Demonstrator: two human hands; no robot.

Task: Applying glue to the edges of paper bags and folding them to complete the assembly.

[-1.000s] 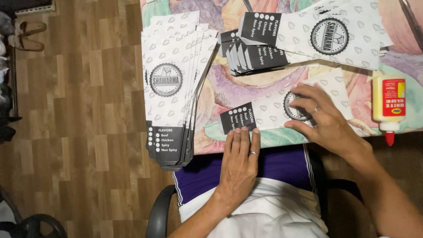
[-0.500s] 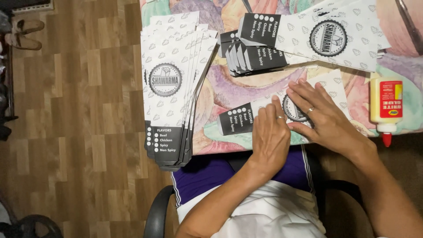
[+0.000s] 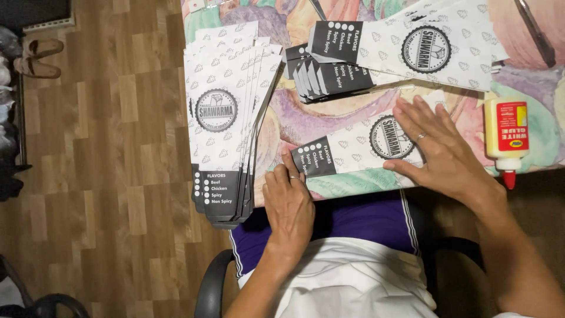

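A white paper sleeve (image 3: 359, 147) with a black end and a round black emblem lies flat near the table's front edge. My left hand (image 3: 288, 200) presses its fingertips on the black end at the sleeve's left. My right hand (image 3: 438, 150) lies flat, fingers spread, on the sleeve's right part beside the emblem. Neither hand grips anything. A fanned stack of the same sleeves (image 3: 226, 112) hangs over the table's left edge, just left of my left hand.
Another pile of sleeves (image 3: 406, 53) lies at the back of the colourful patterned table (image 3: 300, 121). A white glue bottle (image 3: 506, 135) with a red tip lies at the right edge. Wooden floor (image 3: 106, 176) is to the left; sandals (image 3: 38, 59) are far left.
My left hand slid right along the sleeve to meet the right hand, then drew back left to the black end. My right hand stayed pressing the right part.
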